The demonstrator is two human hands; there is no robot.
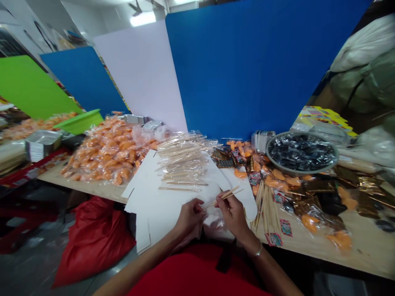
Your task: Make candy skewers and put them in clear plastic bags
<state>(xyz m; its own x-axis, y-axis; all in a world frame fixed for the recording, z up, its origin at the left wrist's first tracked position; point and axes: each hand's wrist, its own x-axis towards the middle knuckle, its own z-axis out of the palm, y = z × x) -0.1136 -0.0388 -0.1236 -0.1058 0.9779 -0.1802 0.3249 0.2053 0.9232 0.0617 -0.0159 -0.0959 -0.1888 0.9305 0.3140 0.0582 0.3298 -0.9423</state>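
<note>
My left hand [191,217] and my right hand [233,213] are close together over a white cardboard sheet [166,201] at the table's near edge. Both pinch a thin bundle of wooden sticks [224,196] that points up and to the right. Beyond them lies a pile of sticks in clear plastic wrappers [183,158]. A single loose stick [179,189] lies on the cardboard just ahead of my left hand.
A heap of orange packets [108,152] covers the left of the table. A grey bowl of black packets [300,154] stands at the right, among gold wrappers and orange pieces. Packed sticks [268,211] lie right of my hand. Blue dividers [247,65] stand behind. A red bag [92,238] is on the floor.
</note>
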